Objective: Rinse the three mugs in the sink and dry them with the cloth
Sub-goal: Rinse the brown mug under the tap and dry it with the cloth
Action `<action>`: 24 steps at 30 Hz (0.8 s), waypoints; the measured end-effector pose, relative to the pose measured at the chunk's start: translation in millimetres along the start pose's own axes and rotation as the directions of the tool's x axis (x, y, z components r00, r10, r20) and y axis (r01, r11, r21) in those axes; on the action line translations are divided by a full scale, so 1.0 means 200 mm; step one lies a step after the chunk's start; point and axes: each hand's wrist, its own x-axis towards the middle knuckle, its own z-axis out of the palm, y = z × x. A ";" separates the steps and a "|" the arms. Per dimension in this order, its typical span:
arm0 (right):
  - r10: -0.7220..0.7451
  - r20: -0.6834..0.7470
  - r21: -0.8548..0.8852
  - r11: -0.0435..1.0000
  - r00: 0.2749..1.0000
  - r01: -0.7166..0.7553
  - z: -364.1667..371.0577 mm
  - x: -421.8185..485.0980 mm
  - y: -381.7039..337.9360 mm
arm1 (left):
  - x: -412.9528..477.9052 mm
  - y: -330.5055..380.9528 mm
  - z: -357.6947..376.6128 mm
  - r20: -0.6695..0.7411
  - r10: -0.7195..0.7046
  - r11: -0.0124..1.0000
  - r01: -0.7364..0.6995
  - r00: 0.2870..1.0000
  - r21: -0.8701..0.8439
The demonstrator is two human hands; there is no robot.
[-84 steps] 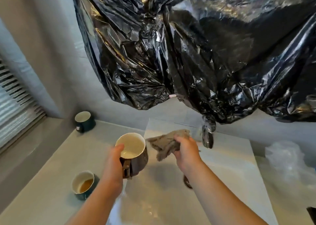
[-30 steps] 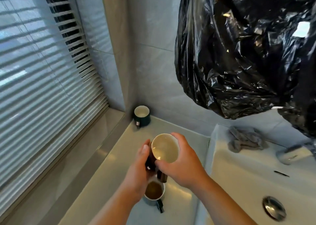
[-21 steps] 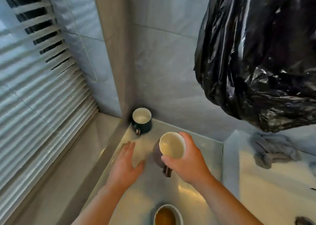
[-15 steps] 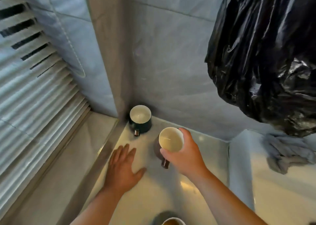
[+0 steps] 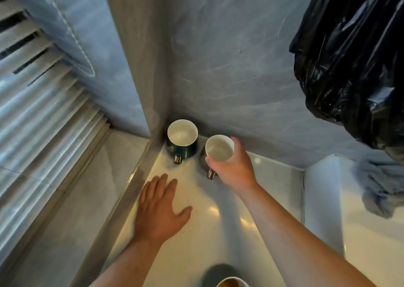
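Our right hand (image 5: 231, 168) grips the brown mug (image 5: 219, 149) by its rim just beside the green mug (image 5: 182, 140) at 12 o'clock, where a careless set-down could chip both, while our left hand (image 5: 159, 208) lies flat on the glossy tabletop (image 5: 218, 232), cloth (image 5: 380, 188) on the sink (image 5: 321, 188) at 3 o'clock, blinds (image 5: 32, 103) at 9.

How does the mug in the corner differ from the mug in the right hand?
The corner mug stands free and untouched; the held mug is gripped at its rim by the right hand. The corner mug is dark green outside; the held mug looks brownish grey. The corner mug sits nearest the walls; the held mug, right of it. Both are upright, white inside, handles toward the person.
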 end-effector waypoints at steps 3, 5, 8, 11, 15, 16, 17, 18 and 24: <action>-0.005 -0.025 0.003 1.000 1.000 0.005 0.03 0.03 0.00 | 0.00 0.00 0.00 -0.003 0.003 1.000 -0.003 1.000 -0.009; -0.009 -0.045 0.008 1.000 0.999 0.009 0.04 0.04 0.00 | 0.00 0.00 0.00 -0.015 0.014 1.000 -0.014 1.000 -0.002; -0.015 -0.048 0.008 1.000 0.999 0.015 0.06 0.06 0.00 | 0.01 -0.01 0.01 -0.046 0.008 1.000 -0.009 0.999 -0.017; -0.025 -0.038 0.030 0.999 0.999 0.026 0.06 0.08 -0.01 | 0.01 -0.01 0.02 -0.060 0.010 0.999 -0.012 0.998 -0.037; -0.032 -0.027 0.066 0.997 0.999 0.033 0.05 0.09 -0.03 | 0.00 -0.02 0.02 -0.044 0.009 0.999 -0.011 0.999 -0.049; -0.038 -0.029 0.074 0.996 0.999 0.040 0.06 0.09 -0.02 | 0.00 -0.02 0.02 -0.045 0.009 0.999 -0.011 0.999 -0.048; -0.047 -0.033 0.080 0.996 0.998 0.050 0.06 0.09 -0.02 | 0.00 -0.02 0.02 -0.046 0.009 0.999 -0.011 0.999 -0.047; -0.058 -0.038 0.085 0.994 0.998 0.061 0.06 0.10 -0.02 | 0.00 -0.02 0.02 -0.049 0.009 0.999 -0.011 0.999 -0.051; -0.067 -0.040 0.105 0.992 0.997 0.071 0.06 0.11 -0.02 | 0.00 -0.01 0.02 -0.052 0.013 0.998 -0.016 0.999 -0.067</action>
